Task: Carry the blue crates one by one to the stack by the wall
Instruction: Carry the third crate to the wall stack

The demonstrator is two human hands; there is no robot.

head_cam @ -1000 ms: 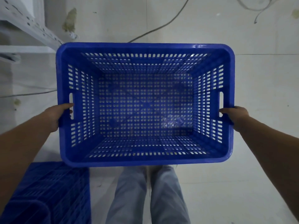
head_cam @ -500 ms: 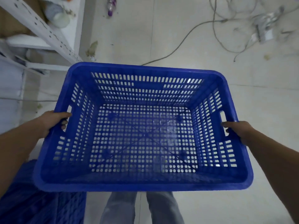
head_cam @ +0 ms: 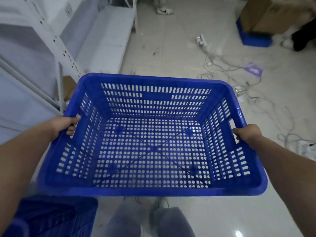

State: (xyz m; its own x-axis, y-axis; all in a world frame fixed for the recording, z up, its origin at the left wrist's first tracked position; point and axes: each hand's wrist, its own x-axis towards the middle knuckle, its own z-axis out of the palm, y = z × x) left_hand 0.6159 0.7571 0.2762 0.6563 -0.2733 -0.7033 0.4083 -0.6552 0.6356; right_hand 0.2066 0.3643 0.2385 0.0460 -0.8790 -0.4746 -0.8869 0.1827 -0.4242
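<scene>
Blue plastic all the way: both hands are curled into the side handle slots of a perforated blue crate [head_cam: 150, 146], left hand [head_cam: 65, 124] on the left wall, right hand [head_cam: 247, 134] on the right wall, fingers hooked through the cutouts. Crate's held up off the floor [head_cam: 171, 53] in front of the body, nothing inside it, tipped a bit so the far wall shows.

Just under the near left corner there's another blue crate [head_cam: 51, 218] sitting low by the legs [head_cam: 153, 221], kinda blurry. White metal shelving [head_cam: 51, 48] runs along the left side, close to the crate's far left corner.

Ahead on the tiled floor it's a mess: a tangle of white cables [head_cam: 227, 71] and a power strip [head_cam: 201, 39] sprawled to the right, plus a purple scrap [head_cam: 253, 70]. Far right corner has a cardboard box [head_cam: 266, 12] standing in a third blue crate [head_cam: 253, 38]. Someone's white shoe [head_cam: 164, 10] shows at the top edge.
</scene>
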